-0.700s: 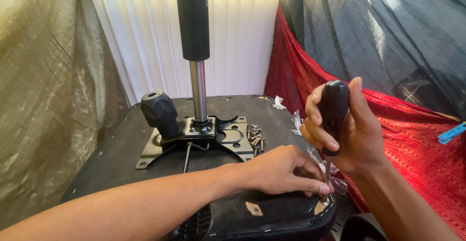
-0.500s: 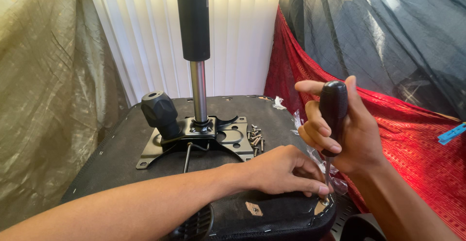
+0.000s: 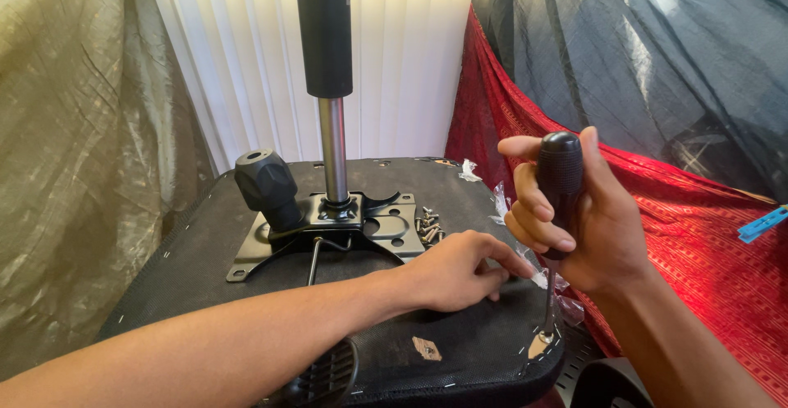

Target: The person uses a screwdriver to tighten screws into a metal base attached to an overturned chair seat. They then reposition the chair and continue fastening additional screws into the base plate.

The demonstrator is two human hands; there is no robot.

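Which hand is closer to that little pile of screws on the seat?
Left. The left hand rests flat on the seat's underside just below the pile of screws. The right hand is farther off to the side, gripping the black-handled screwdriver upright near the seat edge.

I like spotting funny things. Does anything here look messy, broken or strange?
Yes. A little heap of loose silver screws lies scattered on the upturned black fabric seat bottom, beside the black metal mounting plate. Crumpled clear plastic wrap lies near the right edge, and a small torn patch shows near the front.
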